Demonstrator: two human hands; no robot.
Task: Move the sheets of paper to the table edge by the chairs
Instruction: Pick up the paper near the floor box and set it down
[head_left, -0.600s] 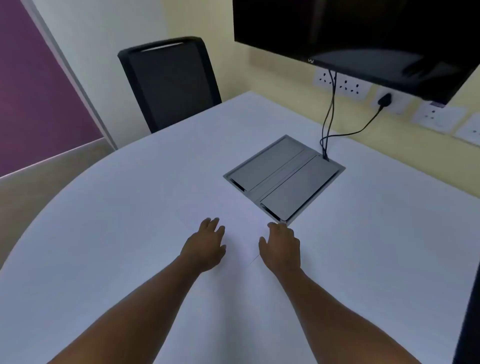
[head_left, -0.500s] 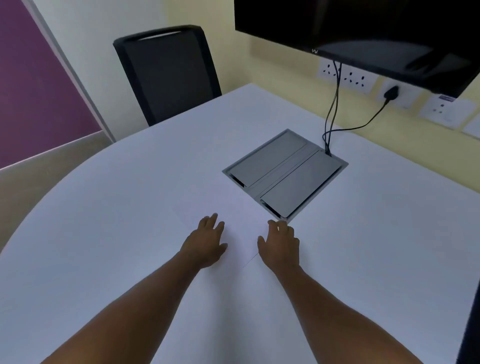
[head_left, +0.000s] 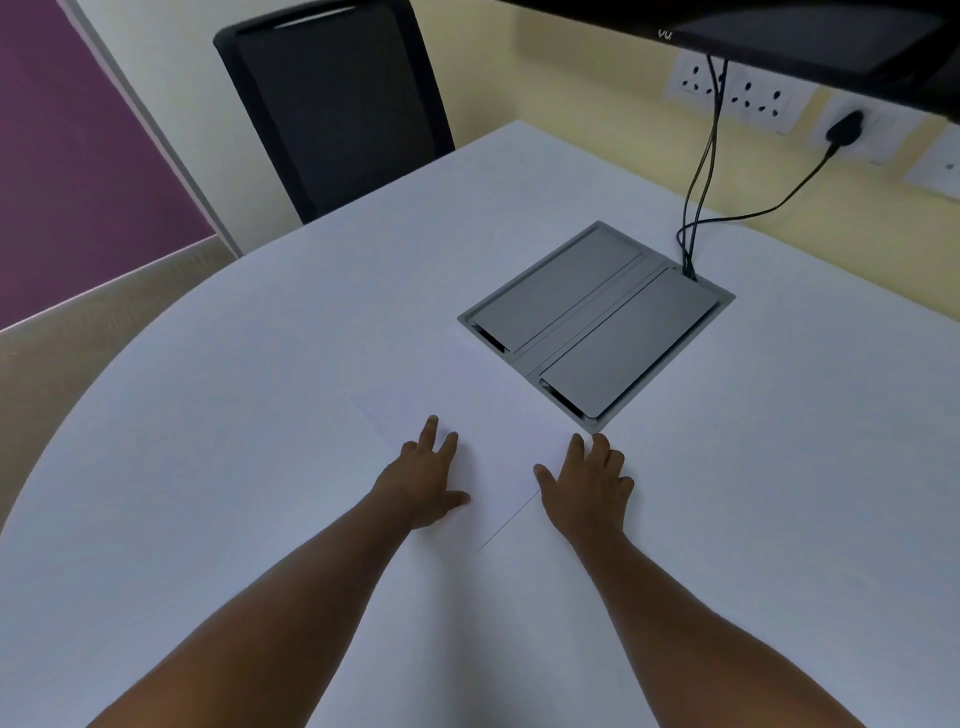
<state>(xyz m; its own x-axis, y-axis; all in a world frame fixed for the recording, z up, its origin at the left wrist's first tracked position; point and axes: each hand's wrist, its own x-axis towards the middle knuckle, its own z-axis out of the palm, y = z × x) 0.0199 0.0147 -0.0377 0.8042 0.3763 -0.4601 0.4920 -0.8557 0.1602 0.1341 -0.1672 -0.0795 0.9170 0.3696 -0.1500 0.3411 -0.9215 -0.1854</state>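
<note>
both hands, left (head_left: 423, 480) and right (head_left: 589, 486), are laid flat with fingers spread on the sheets of paper (head_left: 467, 410), gripping nothing. the sheets are found on the white counter (head_left: 234, 467), just beside the grey cable box (head_left: 597, 325). even downward pressure should be kept so the stack is slid together toward the chair (head_left: 337, 109), well beyond the box.

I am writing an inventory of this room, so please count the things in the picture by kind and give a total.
Chair: 1
Table: 1
Grey cable box set in the table: 1
Screen: 1
Paper under the left hand and right hand: at least 1 sheet, white on white, so the exact number is unclear
Plug in a wall socket: 1
Total: 6
</note>
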